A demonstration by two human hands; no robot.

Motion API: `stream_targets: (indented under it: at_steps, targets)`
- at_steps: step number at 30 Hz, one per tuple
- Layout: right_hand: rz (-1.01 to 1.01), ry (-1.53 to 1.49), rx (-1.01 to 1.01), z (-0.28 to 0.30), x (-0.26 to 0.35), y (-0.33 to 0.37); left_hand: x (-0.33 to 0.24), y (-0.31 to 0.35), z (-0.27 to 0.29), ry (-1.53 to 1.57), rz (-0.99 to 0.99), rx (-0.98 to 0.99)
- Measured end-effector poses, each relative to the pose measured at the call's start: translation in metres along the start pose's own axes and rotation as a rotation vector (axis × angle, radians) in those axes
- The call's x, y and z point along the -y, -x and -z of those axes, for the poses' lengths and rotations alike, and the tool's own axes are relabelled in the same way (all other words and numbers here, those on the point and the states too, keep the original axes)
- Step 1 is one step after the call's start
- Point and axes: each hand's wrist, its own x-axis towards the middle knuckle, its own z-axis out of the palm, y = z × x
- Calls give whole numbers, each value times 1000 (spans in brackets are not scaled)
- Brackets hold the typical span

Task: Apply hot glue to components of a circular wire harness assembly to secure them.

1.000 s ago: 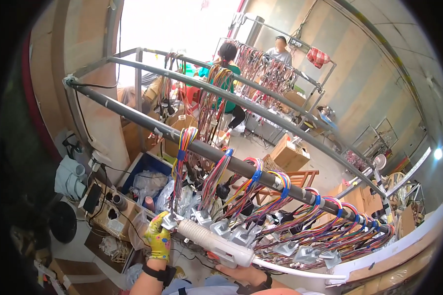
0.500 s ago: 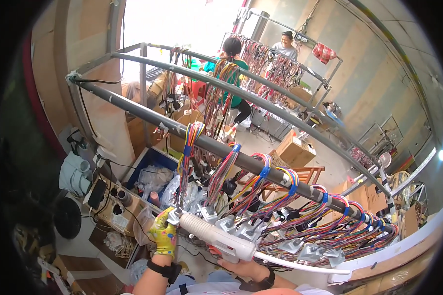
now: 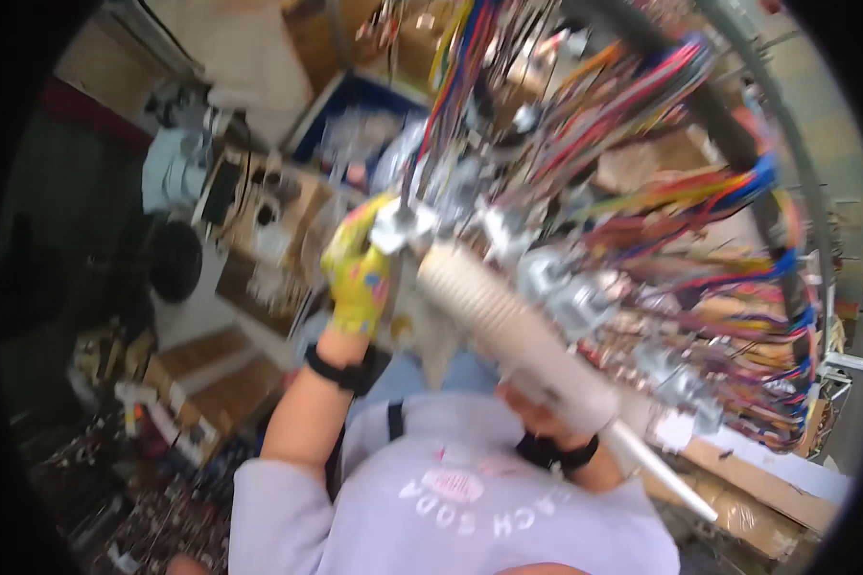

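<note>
My left hand (image 3: 358, 278), in a yellow patterned glove, is closed on a pale grey plastic connector (image 3: 400, 228) at the lower end of a hanging wire bundle (image 3: 451, 86). Bare-skinned, my right hand (image 3: 545, 414) wraps round the handle of a white glue gun (image 3: 518, 335) with a ribbed front barrel. A white glue stick (image 3: 669, 474) protrudes from its rear. The gun's tip lies close to the connector; blur hides whether they touch. More grey connectors (image 3: 561, 287) hang just to the right of the gun.
Coloured wire bundles (image 3: 633, 105) with blue ties hang from a dark metal rail (image 3: 729, 134) at the right. Left of my hands stand a blue bin (image 3: 307, 134) with plastic bags, an open cardboard box (image 3: 288, 211) and a round black stool (image 3: 174, 261). Another carton (image 3: 211, 374) sits lower left.
The view has tipped downward and blurred, so my hands and the gun appear higher and my shirt shows. Both hands keep their holds on the connector and the glue gun.
</note>
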Motion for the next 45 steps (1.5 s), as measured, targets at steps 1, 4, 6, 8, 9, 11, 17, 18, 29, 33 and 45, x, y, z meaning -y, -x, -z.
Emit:
stream_targets:
  at_steps: [1, 4, 6, 8, 9, 11, 17, 18, 29, 33, 45]
  targets:
    - [55, -36, -40, 0, -2, -5, 2, -1, 0, -26, -16, 14]
    - [470, 409, -30, -3, 7, -25, 5, 4, -6, 221, 174, -60]
    - [476, 493, -14, -2, -8, -31, 4, 5, -6, 153, 198, -57]
    - [355, 455, -18, 2, -24, -23, 1, 10, -8, 92, 84, -38]
    - [352, 460, -17, -1, -26, -22, 1, 13, -3, 96, 88, -41]
    - [400, 436, -1, -10, -20, -26, 0, 19, 5, 318, 326, -51]
    - [592, 584, -168, -25, -15, -36, 8, 26, 1, 247, 272, -72]
    - [651, 598, -190, -26, -12, -37, 7, 24, 1, 281, 282, -75]
    - [330, 153, -60, -34, -21, -46, 10, 23, 2, 194, 198, -79]
    - [530, 382, 30, -28, -19, -51, 10, 24, 4, 281, 170, -92]
    - [484, 265, 101, -34, -3, -54, 17, 19, 6, 226, 118, -60]
